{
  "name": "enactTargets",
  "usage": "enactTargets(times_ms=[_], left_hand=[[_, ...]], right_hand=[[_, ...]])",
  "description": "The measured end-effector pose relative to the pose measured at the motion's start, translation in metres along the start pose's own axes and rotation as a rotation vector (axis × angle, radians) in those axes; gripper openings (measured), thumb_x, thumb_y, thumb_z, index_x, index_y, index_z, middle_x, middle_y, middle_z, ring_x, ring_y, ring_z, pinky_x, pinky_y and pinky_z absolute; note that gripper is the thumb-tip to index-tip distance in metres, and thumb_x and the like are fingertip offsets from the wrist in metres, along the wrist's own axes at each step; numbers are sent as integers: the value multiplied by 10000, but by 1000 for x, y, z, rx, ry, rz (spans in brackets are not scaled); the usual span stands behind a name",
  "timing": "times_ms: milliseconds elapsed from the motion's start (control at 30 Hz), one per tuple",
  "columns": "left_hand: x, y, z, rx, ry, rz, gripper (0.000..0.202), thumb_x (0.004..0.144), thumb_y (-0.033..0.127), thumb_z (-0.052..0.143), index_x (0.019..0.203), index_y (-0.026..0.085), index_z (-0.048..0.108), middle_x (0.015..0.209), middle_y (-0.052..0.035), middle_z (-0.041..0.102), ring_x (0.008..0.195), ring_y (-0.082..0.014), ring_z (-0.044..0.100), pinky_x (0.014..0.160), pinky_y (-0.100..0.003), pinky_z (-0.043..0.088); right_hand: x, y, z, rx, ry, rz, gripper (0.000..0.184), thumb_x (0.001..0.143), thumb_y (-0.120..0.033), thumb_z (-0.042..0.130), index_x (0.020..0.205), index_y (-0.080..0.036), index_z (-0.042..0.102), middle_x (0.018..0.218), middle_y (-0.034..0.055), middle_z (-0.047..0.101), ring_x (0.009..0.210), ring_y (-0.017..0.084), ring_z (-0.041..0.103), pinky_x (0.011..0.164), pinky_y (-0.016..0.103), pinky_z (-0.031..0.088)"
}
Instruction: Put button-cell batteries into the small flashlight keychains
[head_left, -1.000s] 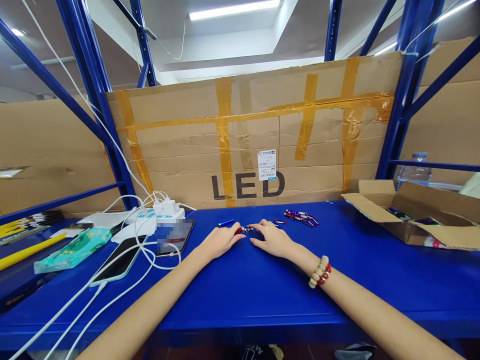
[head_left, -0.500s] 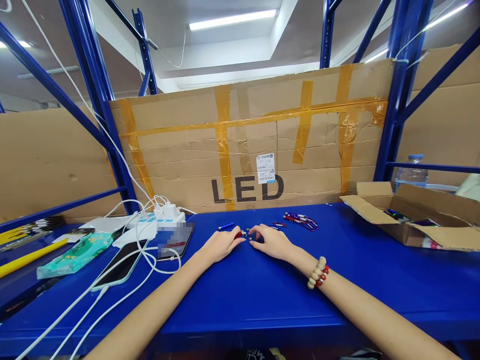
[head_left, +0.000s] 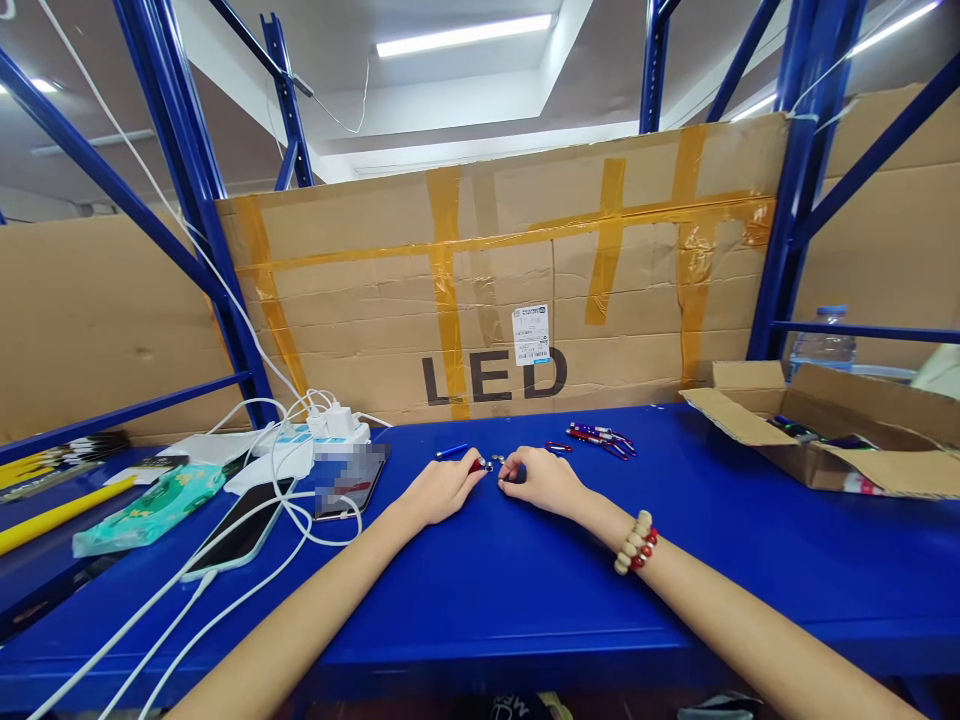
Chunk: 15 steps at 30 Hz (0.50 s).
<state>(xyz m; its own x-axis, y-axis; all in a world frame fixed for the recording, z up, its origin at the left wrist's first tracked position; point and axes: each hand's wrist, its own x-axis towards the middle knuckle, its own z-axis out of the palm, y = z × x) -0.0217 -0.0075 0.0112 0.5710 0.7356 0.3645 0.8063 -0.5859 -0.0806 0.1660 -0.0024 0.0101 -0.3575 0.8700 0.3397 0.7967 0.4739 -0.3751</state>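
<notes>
My left hand point(head_left: 441, 490) is closed around a small red tube point(head_left: 477, 465) with a silvery end, most of it hidden by the fingers. Facing it, my right hand point(head_left: 541, 482) has thumb and forefinger pinched together, and whatever is between them is too small to make out. Tiny round silvery pieces point(head_left: 498, 459) lie on the blue tabletop point(head_left: 480, 590) between the hands. Beyond my left hand lies a blue tube point(head_left: 451, 452). A short red piece point(head_left: 558, 447) is just past my right hand, with a pile of red and blue pen-like tubes point(head_left: 602, 440) farther right.
On the left are a phone point(head_left: 240, 530), a second phone point(head_left: 364, 490), tangled white cables point(head_left: 300, 525), a power strip point(head_left: 337, 428) and a teal packet point(head_left: 150, 510). An open cardboard box point(head_left: 892, 470) stands right. A taped cardboard sheet point(head_left: 360, 310) closes the back.
My right hand's thumb and forefinger have come together from a wider curl. My left hand stays in nearly the same place with the red tube.
</notes>
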Motion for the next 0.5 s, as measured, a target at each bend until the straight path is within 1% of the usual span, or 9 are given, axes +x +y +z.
enactTargets(times_ms=[167, 233, 267, 333, 400, 500], left_hand=[[0, -5, 7, -44, 307, 88, 218, 929, 326, 260, 934, 189, 430, 774, -25, 629, 649, -161, 635, 548, -230, 433], [0, -6, 6, -49, 375, 115, 240, 929, 325, 244, 917, 186, 440, 783, -30, 614, 637, -147, 623, 553, -224, 437], [0, -6, 5, -52, 380, 115, 241, 929, 320, 243, 913, 186, 443, 791, -31, 610, 642, -142, 620, 561, -223, 440], [0, -4, 3, -73, 337, 91, 224, 928, 311, 259, 919, 191, 448, 800, -26, 610, 672, -143, 622, 585, -224, 448], [0, -2, 1, -105, 253, 56, 195, 924, 311, 289, 925, 202, 451, 808, -14, 620, 714, -150, 628, 612, -228, 454], [-1, 2, 0, -120, 135, 39, 186, 920, 318, 311, 912, 207, 460, 817, -10, 638, 734, -163, 633, 624, -238, 454]], right_hand=[[-1, 1, 0, 25, -9, -46, 124, 716, -259, 567, 790, -237, 664, 835, -17, 677, 790, 142, 610, 619, 219, 399], [-1, 1, 0, 29, -6, -70, 111, 721, -256, 570, 776, -237, 665, 829, -17, 675, 791, 145, 608, 620, 220, 398], [-2, 1, 0, 29, -1, -78, 109, 726, -257, 569, 775, -236, 664, 832, -16, 672, 787, 146, 606, 619, 222, 397], [-2, -1, -1, 35, 39, -93, 115, 741, -264, 558, 790, -235, 658, 846, -14, 665, 753, 141, 599, 600, 225, 394], [-1, -3, -2, 81, 134, -117, 132, 763, -278, 542, 823, -235, 651, 854, -12, 656, 680, 123, 583, 564, 222, 391], [0, -7, -3, 220, 308, -175, 159, 795, -311, 531, 862, -226, 648, 841, 0, 642, 564, 89, 534, 532, 214, 402]])
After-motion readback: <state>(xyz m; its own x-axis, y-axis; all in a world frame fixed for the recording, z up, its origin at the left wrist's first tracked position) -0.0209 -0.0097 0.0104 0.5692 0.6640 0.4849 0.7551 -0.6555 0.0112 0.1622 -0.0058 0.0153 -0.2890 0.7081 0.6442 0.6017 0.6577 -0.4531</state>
